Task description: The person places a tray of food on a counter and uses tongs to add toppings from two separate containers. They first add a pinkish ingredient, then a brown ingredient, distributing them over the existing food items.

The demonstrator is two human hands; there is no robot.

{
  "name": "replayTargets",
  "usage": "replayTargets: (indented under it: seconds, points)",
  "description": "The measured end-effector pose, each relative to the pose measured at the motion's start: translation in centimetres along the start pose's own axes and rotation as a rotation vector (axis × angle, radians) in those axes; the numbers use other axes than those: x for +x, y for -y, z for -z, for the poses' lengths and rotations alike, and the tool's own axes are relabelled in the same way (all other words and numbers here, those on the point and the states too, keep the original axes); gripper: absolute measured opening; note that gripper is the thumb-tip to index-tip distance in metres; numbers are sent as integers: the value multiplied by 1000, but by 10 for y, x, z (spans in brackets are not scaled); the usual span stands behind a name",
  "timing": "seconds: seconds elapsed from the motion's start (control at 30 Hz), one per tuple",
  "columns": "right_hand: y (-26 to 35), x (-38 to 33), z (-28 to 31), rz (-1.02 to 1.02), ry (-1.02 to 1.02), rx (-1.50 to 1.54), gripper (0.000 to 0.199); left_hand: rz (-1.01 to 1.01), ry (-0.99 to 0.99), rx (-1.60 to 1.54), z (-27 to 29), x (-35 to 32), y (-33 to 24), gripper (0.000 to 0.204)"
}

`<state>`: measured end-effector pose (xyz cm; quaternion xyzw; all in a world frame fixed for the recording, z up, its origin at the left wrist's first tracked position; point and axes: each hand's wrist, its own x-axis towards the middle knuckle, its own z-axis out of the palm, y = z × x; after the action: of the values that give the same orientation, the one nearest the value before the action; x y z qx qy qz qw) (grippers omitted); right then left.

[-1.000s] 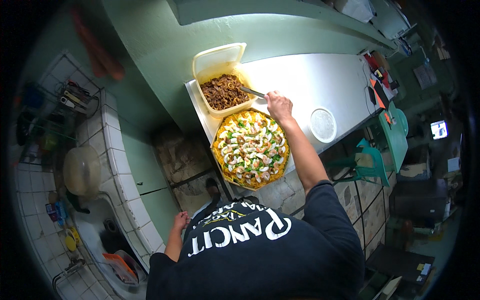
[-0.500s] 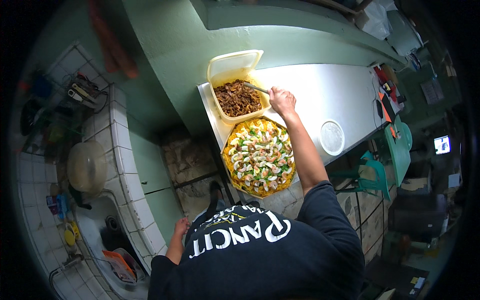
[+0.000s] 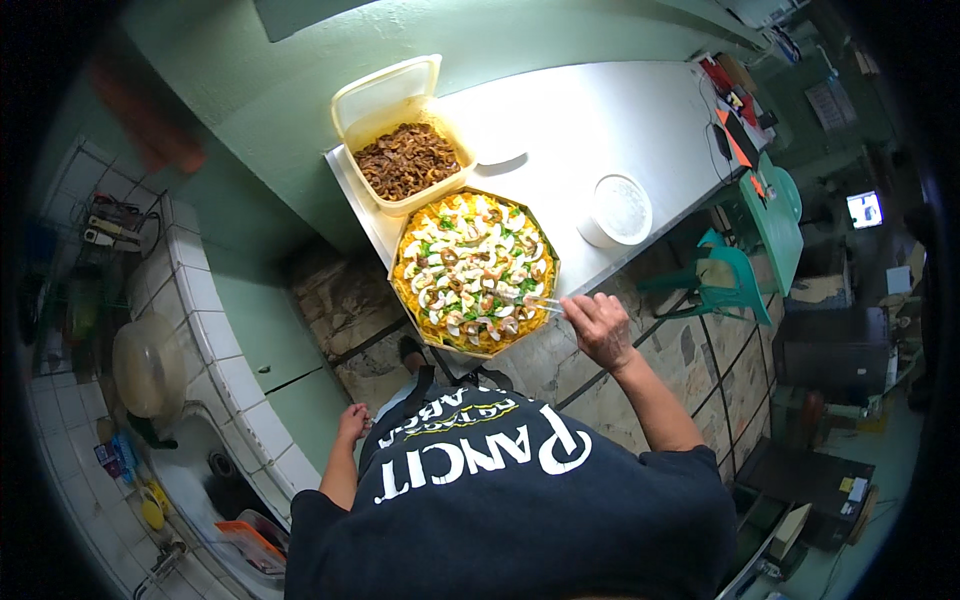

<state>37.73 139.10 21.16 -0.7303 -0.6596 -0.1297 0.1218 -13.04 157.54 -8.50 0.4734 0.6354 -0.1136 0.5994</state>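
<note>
An octagonal tray [image 3: 408, 318] of yellow noodles, topped with sliced egg, shrimp, greens and brown pieces, sits at the table's near left corner. Over its right side, my right hand [image 3: 598, 328] grips a pair of tongs [image 3: 540, 303], whose tips reach in among the toppings. Whether the tips pinch anything is too small to tell. Behind the tray stands a yellowish plastic tub [image 3: 440, 192] with its lid propped up, full of brown, crisp-looking pieces [image 3: 408, 160]. Down by my waist, my left hand [image 3: 352, 421] hangs with curled fingers, away from the food.
A round white lidded container [image 3: 617, 210] stands on the white table [image 3: 560, 110], right of the tray. Farther right are a green plastic chair [image 3: 725, 280] and green table [image 3: 775, 225]. A tiled counter [image 3: 225, 335] with a sink [image 3: 190, 450] runs along the left.
My right hand has moved the tongs from the tub of brown pieces to the right side of the noodle tray. My view has shifted, and my left hand stays low.
</note>
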Motion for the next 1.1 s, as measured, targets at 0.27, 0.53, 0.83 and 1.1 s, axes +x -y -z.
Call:
replayTargets:
  seconds: [0.27, 0.53, 0.83, 1.1]
  points:
    - [0, -26, -8, -32, 70, 12, 22, -90, 20, 38, -9, -1, -8, 26]
    - [-4, -35, -1, -130, 140, 153, 17, -151, -31, 68, -10, -15, 3, 24]
    - [11, -38, -10, -196, 158, 209, 13, -48, -14, 64, -9, -15, 6, 24]
    - [1, -29, 19, -249, 40, 281, 11, -6, 4, 0, -6, -6, -2, 25]
